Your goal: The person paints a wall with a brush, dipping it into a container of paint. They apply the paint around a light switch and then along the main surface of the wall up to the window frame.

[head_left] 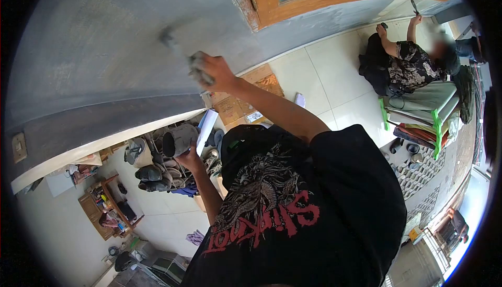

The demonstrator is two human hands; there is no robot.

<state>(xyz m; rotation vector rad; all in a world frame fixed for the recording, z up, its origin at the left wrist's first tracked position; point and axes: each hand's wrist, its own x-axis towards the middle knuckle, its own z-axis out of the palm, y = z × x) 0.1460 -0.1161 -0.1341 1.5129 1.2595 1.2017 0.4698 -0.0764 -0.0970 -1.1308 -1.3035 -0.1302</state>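
Observation:
In the head view my right hand, grey-smeared at the fingers, is closed around a paintbrush. Motion blurs the brush head, which is at the grey wall. Lower down, my left hand grips a grey, paint-smeared cup from below, its dark mouth tilted to the left. What the cup contains cannot be made out. Several shoes lie on a rack just beyond it.
A wooden window frame borders the wall. Flattened cardboard covers part of the tiled floor. Another person sits at right, holding tools, beside a rack with cloths. A wooden shelf is lower left.

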